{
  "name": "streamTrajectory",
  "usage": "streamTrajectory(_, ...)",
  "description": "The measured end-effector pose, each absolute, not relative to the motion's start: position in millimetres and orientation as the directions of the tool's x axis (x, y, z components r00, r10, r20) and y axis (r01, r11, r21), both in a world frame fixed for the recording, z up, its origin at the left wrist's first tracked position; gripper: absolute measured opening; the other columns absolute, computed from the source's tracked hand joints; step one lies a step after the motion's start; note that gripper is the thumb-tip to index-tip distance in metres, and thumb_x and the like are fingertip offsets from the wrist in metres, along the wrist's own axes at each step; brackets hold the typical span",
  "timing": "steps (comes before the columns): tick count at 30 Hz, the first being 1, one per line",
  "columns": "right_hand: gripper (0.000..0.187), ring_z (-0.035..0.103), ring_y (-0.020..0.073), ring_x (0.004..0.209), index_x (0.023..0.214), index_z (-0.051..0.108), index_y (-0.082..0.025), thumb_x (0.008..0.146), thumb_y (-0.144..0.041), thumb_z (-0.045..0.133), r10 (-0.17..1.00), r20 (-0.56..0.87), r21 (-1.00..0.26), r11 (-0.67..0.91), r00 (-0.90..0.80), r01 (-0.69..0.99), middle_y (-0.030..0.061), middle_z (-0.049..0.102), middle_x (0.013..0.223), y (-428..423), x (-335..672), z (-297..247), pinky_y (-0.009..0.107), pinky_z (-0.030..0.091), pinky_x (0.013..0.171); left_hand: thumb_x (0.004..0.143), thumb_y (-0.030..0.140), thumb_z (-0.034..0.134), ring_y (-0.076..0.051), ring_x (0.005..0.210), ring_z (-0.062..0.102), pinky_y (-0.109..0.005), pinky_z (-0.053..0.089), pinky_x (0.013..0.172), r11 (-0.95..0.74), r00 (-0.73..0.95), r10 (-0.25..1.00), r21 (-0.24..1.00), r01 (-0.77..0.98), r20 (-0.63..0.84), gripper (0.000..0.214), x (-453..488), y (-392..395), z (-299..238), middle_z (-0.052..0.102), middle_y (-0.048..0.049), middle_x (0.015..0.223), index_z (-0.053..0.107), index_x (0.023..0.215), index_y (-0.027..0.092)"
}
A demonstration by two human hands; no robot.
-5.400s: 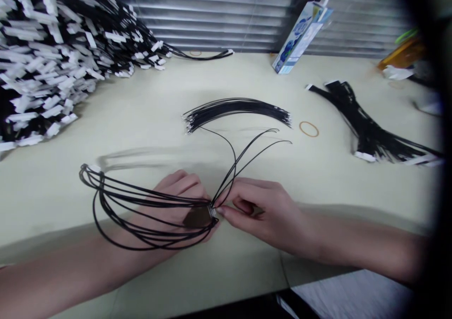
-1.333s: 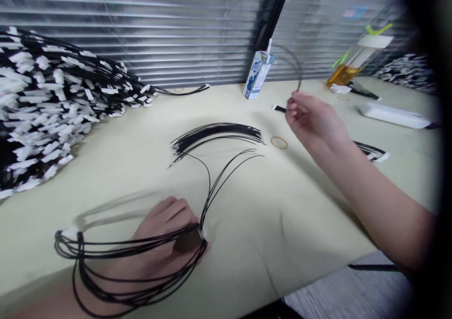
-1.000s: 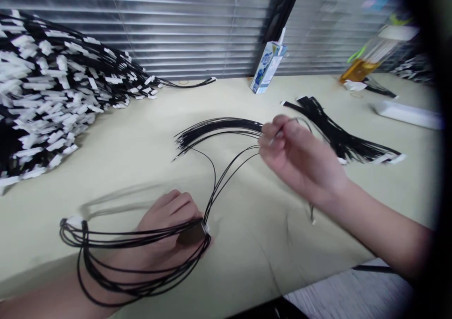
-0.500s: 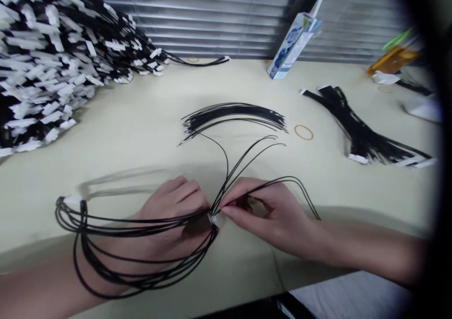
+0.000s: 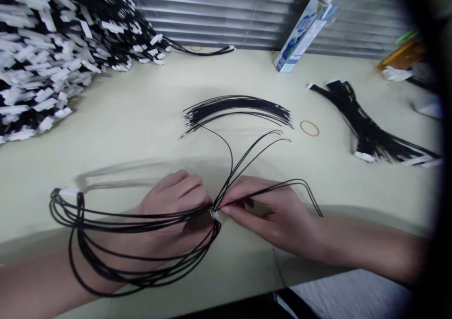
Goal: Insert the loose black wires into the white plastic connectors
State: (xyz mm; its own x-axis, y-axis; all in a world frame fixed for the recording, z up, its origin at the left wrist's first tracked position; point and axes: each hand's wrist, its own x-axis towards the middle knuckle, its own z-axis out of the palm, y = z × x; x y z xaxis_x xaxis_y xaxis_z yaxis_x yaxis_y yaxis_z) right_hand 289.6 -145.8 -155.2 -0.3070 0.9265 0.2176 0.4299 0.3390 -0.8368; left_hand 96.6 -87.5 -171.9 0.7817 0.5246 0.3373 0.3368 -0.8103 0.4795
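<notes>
My left hand (image 5: 176,211) is closed around a small white connector (image 5: 213,212), of which only the end face shows past the fingers. Black wires (image 5: 141,283) loop from this connector back over my left wrist to a second white connector (image 5: 68,192). Several loose black wires (image 5: 243,158) fan up and away from the held connector. Thumb and index finger of my right hand (image 5: 271,215) pinch a black wire (image 5: 278,186) right at the connector's face; its far part arches over the hand and droops to the right. Whether the wire tip is inside a hole is hidden.
A bundle of cut black wires (image 5: 240,105) with metal ends lies ahead, beside a rubber band (image 5: 310,128). Finished-looking black cables (image 5: 370,126) lie at right. A large pile of white-ended cables (image 5: 45,65) fills the left. A blue-white carton (image 5: 300,34) stands by the blinds (image 5: 212,13).
The view has shifted slightly. Both hands keep nearly the same pose, the right still pinching the wire at the connector.
</notes>
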Motion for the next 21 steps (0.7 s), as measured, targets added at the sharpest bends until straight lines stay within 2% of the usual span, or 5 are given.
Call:
streamTrajectory(3, 0.010, 0.058, 0.0111, 0.078, 0.094, 0.060, -0.016, 0.086, -0.013, 0.055, 0.858, 0.311, -0.792, 0.472, -0.408, 0.388, 0.0039, 0.064, 0.084, -145.8, 291.6, -159.0, 0.023, 0.049, 0.070, 0.075, 0.016, 0.054, -0.013, 0.061, 0.041, -0.028, 0.035, 0.056, -0.809, 0.780, 0.527, 0.479, 0.340, 0.336, 0.013, 97.0, -87.9, -171.5, 0.049, 0.0032, 0.064, 0.045, 0.067, 0.019)
streamTrajectory(5, 0.012, 0.057, 0.0121, 0.080, 0.097, 0.059, -0.014, 0.087, -0.011, 0.054, 0.823, 0.352, -0.750, 0.533, -0.446, 0.391, 0.0059, 0.063, 0.086, -146.0, 292.6, -160.4, 0.024, 0.049, 0.072, 0.074, 0.014, 0.052, -0.014, 0.061, 0.040, -0.028, 0.034, 0.055, -0.810, 0.779, 0.528, 0.475, 0.343, 0.338, 0.012, 97.4, -88.0, -171.5, 0.048, 0.0027, 0.063, 0.045, 0.066, 0.019)
streamTrajectory(11, 0.012, 0.053, 0.0133, 0.078, 0.095, 0.057, -0.016, 0.090, -0.013, 0.046, 0.789, 0.306, -0.610, 0.592, -0.532, 0.527, 0.0051, 0.061, 0.087, -145.6, 294.9, -158.6, 0.026, 0.046, 0.072, 0.071, 0.015, 0.055, -0.014, 0.060, 0.041, -0.029, 0.035, 0.056, -0.819, 0.774, 0.523, 0.464, 0.338, 0.358, 0.007, 98.1, -87.7, -172.2, 0.049, 0.0025, 0.063, 0.051, 0.069, 0.019)
streamTrajectory(15, 0.016, 0.051, 0.0147, 0.082, 0.101, 0.055, -0.015, 0.091, -0.012, 0.043, 0.741, 0.307, -0.515, 0.657, -0.598, 0.550, 0.0053, 0.061, 0.091, -145.9, 296.5, -160.1, 0.029, 0.044, 0.075, 0.074, 0.016, 0.056, -0.015, 0.061, 0.041, -0.030, 0.036, 0.056, -0.818, 0.778, 0.522, 0.462, 0.342, 0.349, 0.009, 98.3, -87.7, -171.1, 0.049, 0.0022, 0.063, 0.050, 0.069, 0.020)
streamTrajectory(21, 0.016, 0.051, 0.0143, 0.079, 0.098, 0.055, -0.016, 0.091, -0.012, 0.042, 0.752, 0.306, -0.502, 0.648, -0.584, 0.572, 0.0049, 0.061, 0.087, -144.0, 295.3, -163.2, 0.029, 0.046, 0.073, 0.073, 0.019, 0.062, -0.014, 0.060, 0.041, -0.029, 0.037, 0.057, -0.833, 0.786, 0.501, 0.448, 0.324, 0.362, 0.016, 97.9, -86.3, -172.5, 0.046, 0.0036, 0.062, 0.047, 0.068, 0.020)
